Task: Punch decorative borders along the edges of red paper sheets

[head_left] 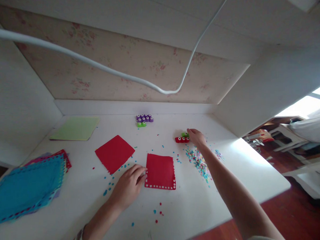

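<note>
A square red paper sheet [160,170] lies on the white table, with small punched shapes along its bottom edge and part of its right edge. At that sheet's left edge, my left hand [130,183] has its fingers curled and the fingertips on the edge. Farther back on the right, my right hand [197,138] has its fingertips closed at a small green paper punch [185,134]. That punch sits just behind a row of red punches [182,139] with white, eye-like tops. My fingers hide part of the green punch.
Another red sheet [115,153] lies to the left. Purple punches [144,118] and green punches [141,124] stand at the back. Colourful confetti [199,161] is heaped below my right hand. Blue punched sheets [26,189] and pale green paper [74,128] lie left. A white cable [119,75] hangs in front.
</note>
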Action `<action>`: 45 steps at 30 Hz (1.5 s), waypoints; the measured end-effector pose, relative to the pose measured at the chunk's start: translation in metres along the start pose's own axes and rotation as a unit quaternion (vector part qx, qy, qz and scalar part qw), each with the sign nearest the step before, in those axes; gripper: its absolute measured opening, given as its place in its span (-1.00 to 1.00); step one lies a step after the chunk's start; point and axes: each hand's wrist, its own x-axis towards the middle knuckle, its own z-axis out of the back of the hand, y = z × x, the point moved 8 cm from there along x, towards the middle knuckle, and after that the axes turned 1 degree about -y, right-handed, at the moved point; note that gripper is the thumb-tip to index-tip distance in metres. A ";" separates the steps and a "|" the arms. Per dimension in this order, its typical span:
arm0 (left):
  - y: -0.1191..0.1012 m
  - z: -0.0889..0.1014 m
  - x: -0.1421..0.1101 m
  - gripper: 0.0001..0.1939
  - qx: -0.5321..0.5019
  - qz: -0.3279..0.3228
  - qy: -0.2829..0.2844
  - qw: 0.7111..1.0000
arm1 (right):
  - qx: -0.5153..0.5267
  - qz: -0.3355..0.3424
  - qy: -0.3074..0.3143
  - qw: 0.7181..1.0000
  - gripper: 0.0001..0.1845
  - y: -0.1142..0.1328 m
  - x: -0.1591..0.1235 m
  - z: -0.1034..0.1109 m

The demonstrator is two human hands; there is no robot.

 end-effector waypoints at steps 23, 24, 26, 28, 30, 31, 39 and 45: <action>-0.012 -0.006 -0.004 -0.75 0.114 -0.038 0.029 0.992 | 0.023 0.358 0.098 0.928 -0.46 0.230 -0.068 -0.106; -0.012 -0.006 -0.004 -0.75 0.121 -0.039 0.030 0.991 | 0.023 0.357 0.101 0.928 -0.48 0.239 -0.066 -0.111; -0.013 -0.006 -0.004 -0.75 0.130 -0.035 0.027 0.991 | 0.024 0.349 0.102 0.931 -0.57 0.248 -0.062 -0.116; -0.012 -0.006 -0.004 -0.76 0.133 -0.028 0.021 0.990 | 0.029 0.335 0.097 0.937 -0.66 0.250 -0.058 -0.116; -0.012 -0.007 -0.003 -0.77 0.130 -0.024 0.019 0.991 | 0.037 0.321 0.090 0.942 -0.71 0.246 -0.057 -0.112; -0.012 -0.008 -0.003 -0.78 0.126 -0.024 0.019 0.992 | 0.043 0.318 0.087 0.943 -0.72 0.243 -0.059 -0.109; 0.010 0.017 0.000 -0.81 0.019 0.052 -0.100 0.993 | 0.122 0.381 0.162 0.902 -0.64 0.207 -0.138 -0.079; 0.025 0.019 -0.002 -0.55 0.038 0.061 -0.121 0.990 | 0.163 0.482 0.252 0.823 -0.54 0.186 -0.212 -0.062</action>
